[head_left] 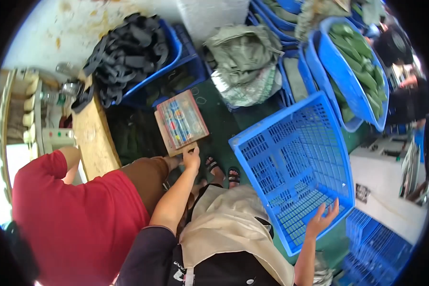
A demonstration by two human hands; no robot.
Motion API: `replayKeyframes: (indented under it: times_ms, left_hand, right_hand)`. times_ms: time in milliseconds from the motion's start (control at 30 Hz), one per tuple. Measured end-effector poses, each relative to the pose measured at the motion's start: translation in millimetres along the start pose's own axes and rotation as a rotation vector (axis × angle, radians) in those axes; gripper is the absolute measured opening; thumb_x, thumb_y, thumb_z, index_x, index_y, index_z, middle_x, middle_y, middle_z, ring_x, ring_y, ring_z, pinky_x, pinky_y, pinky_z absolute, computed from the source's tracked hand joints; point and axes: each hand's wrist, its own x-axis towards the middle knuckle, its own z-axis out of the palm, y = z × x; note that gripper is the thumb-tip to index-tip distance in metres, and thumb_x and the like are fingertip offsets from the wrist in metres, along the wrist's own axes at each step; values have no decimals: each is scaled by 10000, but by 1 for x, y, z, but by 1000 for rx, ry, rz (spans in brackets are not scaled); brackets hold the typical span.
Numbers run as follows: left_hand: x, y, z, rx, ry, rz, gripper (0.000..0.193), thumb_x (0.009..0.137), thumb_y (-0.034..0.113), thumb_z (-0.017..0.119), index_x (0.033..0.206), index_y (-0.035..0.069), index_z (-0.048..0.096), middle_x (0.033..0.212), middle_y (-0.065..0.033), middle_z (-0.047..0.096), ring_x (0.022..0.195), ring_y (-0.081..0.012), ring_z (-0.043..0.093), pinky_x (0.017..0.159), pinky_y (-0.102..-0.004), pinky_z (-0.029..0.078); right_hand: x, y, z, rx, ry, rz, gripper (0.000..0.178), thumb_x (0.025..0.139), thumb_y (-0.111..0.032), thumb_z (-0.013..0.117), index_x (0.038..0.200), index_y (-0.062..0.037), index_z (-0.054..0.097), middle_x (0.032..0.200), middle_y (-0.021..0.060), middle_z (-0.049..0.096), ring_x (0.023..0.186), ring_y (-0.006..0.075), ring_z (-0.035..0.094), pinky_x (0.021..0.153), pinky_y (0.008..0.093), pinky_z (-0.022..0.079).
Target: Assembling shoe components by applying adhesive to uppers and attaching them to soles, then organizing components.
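My left hand (pixel 191 157) is closed on the near edge of a flat brown board (pixel 180 150). On that board lies a clear plastic case (pixel 182 119) with a reddish border and blue printed contents; what carries the board underneath is hidden. My right hand (pixel 322 219), fingers spread, is at the near right side of a large blue mesh crate (pixel 291 162). The crate is tilted with its open side toward me, and only its mesh walls and base show inside. Whether the right palm touches the crate's rim I cannot tell.
A person in a red shirt (pixel 76 224) sits close on my left beside a wooden bench (pixel 93 138). Black straps (pixel 128 57) fill a blue bin at the back. Grey-green cloth (pixel 243 52) lies behind, and stacked blue tubs (pixel 355 76) of green pieces stand at the right.
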Motion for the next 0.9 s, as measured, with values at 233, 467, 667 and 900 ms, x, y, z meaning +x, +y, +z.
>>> replayKeyframes:
  times_ms: [233, 467, 667, 900]
  left_hand:
    - [73, -2, -130, 439, 171, 65, 522, 874, 418, 624, 1247, 53, 600, 1110, -227, 691, 1049, -427, 647, 895, -474, 519]
    - [82, 18, -197, 355, 284, -82, 563, 884, 389, 669, 1271, -9, 576, 1152, -224, 683, 1031, -414, 656, 887, -441, 526]
    - [82, -21, -205, 249, 355, 202, 524, 866, 256, 714, 1294, -13, 577, 1109, -175, 688, 943, -308, 671, 809, -371, 538]
    - [157, -44, -205, -568, 485, -403, 312, 940, 186, 679, 1198, 30, 601, 1081, -91, 656, 870, -151, 615, 719, -308, 525]
  right_hand:
    - [29, -310, 213, 473, -767, -416, 527, 917, -101, 641, 1405, 16, 480, 1407, 170, 538, 1282, 271, 521, 1107, 419, 389]
    - [-11, -378, 508, 21, -1043, -551, 769, 856, -364, 718, 1434, 50, 423, 1387, 257, 538, 1269, 362, 537, 1069, 406, 422]
    - [-63, -308, 722, -197, -1154, -196, 1041, 761, -489, 792, 1482, 88, 311, 1433, 280, 493, 1296, 399, 518, 1077, 398, 426]
    - [-155, -253, 843, 3, -1080, -110, 854, 683, -250, 798, 1426, -82, 412, 1157, 217, 670, 986, 420, 665, 882, 449, 527]
